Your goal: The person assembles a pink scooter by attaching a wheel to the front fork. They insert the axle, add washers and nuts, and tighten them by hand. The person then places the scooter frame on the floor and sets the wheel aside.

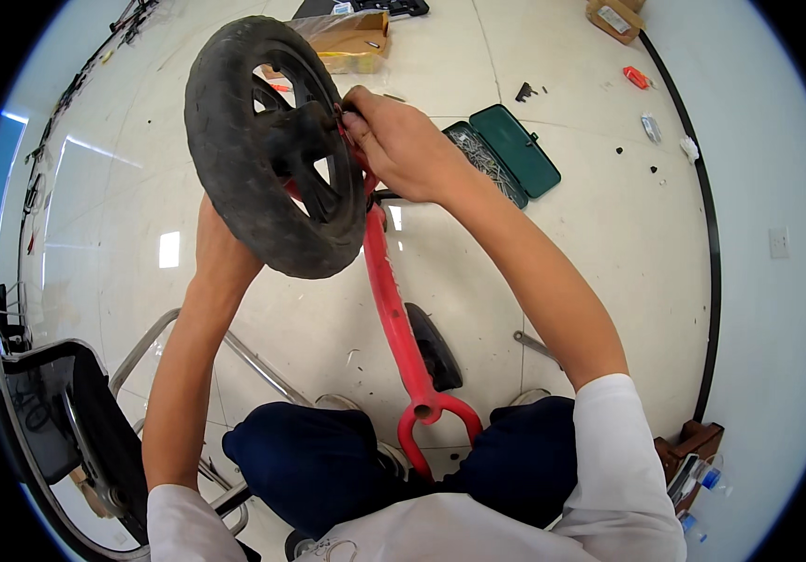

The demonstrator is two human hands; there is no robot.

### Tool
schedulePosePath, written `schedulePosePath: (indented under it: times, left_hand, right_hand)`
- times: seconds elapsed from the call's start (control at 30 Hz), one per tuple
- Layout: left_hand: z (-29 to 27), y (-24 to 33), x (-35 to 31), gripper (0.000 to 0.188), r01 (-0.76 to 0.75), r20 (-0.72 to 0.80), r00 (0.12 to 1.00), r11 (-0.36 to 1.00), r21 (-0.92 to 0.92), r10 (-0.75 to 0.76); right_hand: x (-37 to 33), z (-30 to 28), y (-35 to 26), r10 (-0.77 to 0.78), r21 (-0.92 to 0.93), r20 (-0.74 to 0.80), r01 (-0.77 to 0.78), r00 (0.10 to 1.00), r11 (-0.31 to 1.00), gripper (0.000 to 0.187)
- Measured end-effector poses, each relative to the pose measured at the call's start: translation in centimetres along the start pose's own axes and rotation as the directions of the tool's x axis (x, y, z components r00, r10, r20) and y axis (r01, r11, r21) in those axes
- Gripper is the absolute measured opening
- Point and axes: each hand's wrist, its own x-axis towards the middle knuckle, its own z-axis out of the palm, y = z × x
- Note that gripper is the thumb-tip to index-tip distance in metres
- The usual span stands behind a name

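Note:
A black wheel (218,140) with a ridged tyre and thick spokes is held up at upper left centre. It stands at the end of a red tube frame (390,300), whose forked lower end lies between my knees. My right hand (403,145) is closed, thumb and fingers pinched at the axle (334,123) beside the red metal next to the hub. What else lies inside that pinch is hidden. Behind the tyre's lower left side is my left hand (225,239); its fingers are out of sight.
A green metal box (522,150) of loose screws lies open on the floor. Near my feet are a black saddle (437,351) and a wrench (536,344). A chair (75,412) stands at left, and a cardboard box (347,42) lies beyond the wheel.

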Motion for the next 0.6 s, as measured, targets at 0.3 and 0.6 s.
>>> schedulePosePath:
  times: [0.3,0.6]
  left_hand:
    - [1.0,-0.9,-0.2,0.047,-0.014,-0.002,1.000,0.997,-0.074,0.014]
    - [0.3,-1.0,0.4,0.033,-0.259,-0.096,0.959,0.963,0.068,0.265]
  right_hand:
    - [-0.2,1.0,0.5,0.042,0.085,-0.053,-0.037,0.998,0.996,0.024]
    - [0.2,0.5,-1.7,0.278,0.109,-0.016,-0.275,0.960,0.955,0.029]
